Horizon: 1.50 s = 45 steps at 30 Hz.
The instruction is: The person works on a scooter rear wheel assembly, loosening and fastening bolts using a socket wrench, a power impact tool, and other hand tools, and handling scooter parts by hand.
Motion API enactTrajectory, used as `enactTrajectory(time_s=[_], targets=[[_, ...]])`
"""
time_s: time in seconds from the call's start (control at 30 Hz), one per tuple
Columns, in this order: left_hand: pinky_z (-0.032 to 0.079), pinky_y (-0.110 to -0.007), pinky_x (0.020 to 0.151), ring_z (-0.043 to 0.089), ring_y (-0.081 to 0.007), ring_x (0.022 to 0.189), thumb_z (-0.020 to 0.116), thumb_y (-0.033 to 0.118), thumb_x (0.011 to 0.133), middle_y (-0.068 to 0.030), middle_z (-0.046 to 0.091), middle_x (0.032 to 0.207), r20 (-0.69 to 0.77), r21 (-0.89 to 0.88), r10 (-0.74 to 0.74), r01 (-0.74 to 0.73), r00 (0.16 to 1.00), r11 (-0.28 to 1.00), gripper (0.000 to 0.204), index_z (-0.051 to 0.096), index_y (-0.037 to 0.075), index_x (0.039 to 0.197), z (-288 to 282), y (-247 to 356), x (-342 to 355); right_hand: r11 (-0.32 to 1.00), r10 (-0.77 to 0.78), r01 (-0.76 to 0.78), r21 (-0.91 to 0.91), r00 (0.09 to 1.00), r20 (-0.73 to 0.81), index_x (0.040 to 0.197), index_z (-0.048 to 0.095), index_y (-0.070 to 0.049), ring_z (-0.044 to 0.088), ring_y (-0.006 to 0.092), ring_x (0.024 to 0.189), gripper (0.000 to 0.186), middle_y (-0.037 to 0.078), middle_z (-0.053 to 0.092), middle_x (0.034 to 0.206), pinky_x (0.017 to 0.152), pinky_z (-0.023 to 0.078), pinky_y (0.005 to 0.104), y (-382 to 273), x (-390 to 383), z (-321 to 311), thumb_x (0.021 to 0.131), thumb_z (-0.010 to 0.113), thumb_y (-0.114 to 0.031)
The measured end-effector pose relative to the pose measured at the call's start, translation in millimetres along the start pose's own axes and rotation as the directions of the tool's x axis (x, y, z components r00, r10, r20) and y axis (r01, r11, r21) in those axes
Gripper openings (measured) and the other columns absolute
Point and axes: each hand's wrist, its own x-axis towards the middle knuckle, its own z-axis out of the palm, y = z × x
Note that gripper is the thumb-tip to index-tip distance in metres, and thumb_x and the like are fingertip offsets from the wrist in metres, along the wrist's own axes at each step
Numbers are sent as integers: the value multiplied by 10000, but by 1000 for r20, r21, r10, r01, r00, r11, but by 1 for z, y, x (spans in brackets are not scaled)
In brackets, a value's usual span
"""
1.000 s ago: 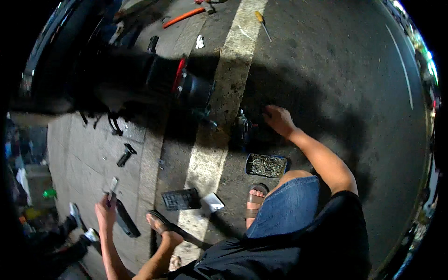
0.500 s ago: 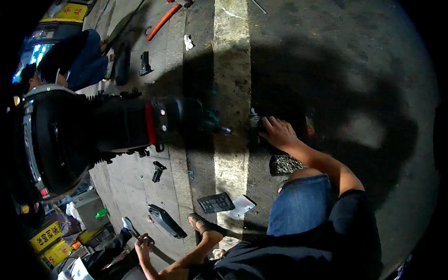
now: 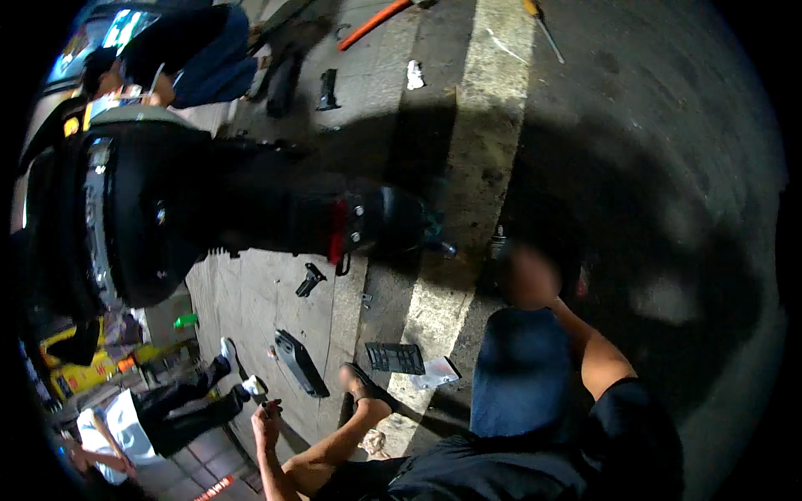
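My right hand (image 3: 530, 277) is low over the dark ground, just beyond my denim-covered knee (image 3: 520, 371). It is blurred, so its fingers cannot be made out. At its upper left edge shows the silvery end (image 3: 499, 238) of a dark object, mostly hidden in shadow. My left hand (image 3: 266, 424) hangs past my bent left leg at the lower left, fingers closed round a small dark thing too unclear to name. Ahead and left stands a black motorbike (image 3: 276, 196) with a red strip (image 3: 338, 227) and two shiny bolts.
Beside my sandalled foot (image 3: 361, 386) lie a black ribbed panel (image 3: 394, 359), a clear bag (image 3: 436, 373) and a long black cover (image 3: 301, 363). Black brackets (image 3: 311, 280), crumpled white paper (image 3: 415, 75) and a yellow-handled screwdriver (image 3: 545, 32) are farther off. People are at upper left (image 3: 196, 50) and lower left (image 3: 125, 426).
The view has turned, moving the motorbike and ground parts rightward in the picture. A person in white and the screwdriver's handle have come into sight. My right hand appears closer to my knee.
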Motion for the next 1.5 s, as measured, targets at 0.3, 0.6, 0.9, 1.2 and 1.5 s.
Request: enactTrajectory(time_s=[0.3, 0.6, 0.9, 1.2, 1.5], targets=[[385, -317, 497, 452, -111, 548, 522, 146, 841, -52, 481, 563, -99, 92, 74, -65, 992, 994, 170, 574, 3, 765, -21, -55, 17, 1000, -16, 14, 27, 998, 67, 1305, 382, -66, 512, 341, 1060, 608, 161, 484, 1208, 861, 416, 473, -7, 1, 29, 836, 561, -409], [431, -336, 547, 472, -171, 527, 597, 94, 806, -145, 508, 611, 69, 56, 197, -201, 978, 978, 252, 593, -2, 1039, -8, 34, 15, 966, -167, 119, -230, 964, -205, 1301, 417, -65, 555, 391, 1020, 557, 199, 503, 1243, 859, 443, 458, 23, 6, 52, 859, 539, -381], [451, -280, 621, 544, -123, 676, 528, 102, 785, -77, 623, 805, -231, -274, 26, -91, 973, 957, 196, 564, 6, 952, -42, -153, 46, 949, -225, 266, -167, 947, 227, 1362, 337, -21, 340, 347, 1278, 629, 209, 374, 1374, 1046, 280, 401, 8, 10, -4, 850, 540, -325], [470, -412, 802, 603, -360, 953, 657, 340, 733, -212, 633, 990, -150, -521, -594, 447, 790, 727, 471, 599, 49, 1098, 213, -326, 39, 750, -300, 543, -378, 788, 537, 1204, 498, -39, 474, 351, 1111, 440, 200, 516, 1188, 959, 352, 448, -4, 18, -77, 838, 535, -279], [447, -406, 869, 577, -352, 1022, 625, 369, 778, -221, 599, 1091, -18, -722, -753, 512, 658, 465, 513, 557, 69, 1188, 357, -287, 0, 636, -230, 642, -428, 688, 689, 1138, 538, -68, 540, 351, 990, 331, 174, 573, 1083, 869, 403, 475, -155, 92, -44, 853, 510, -234]])
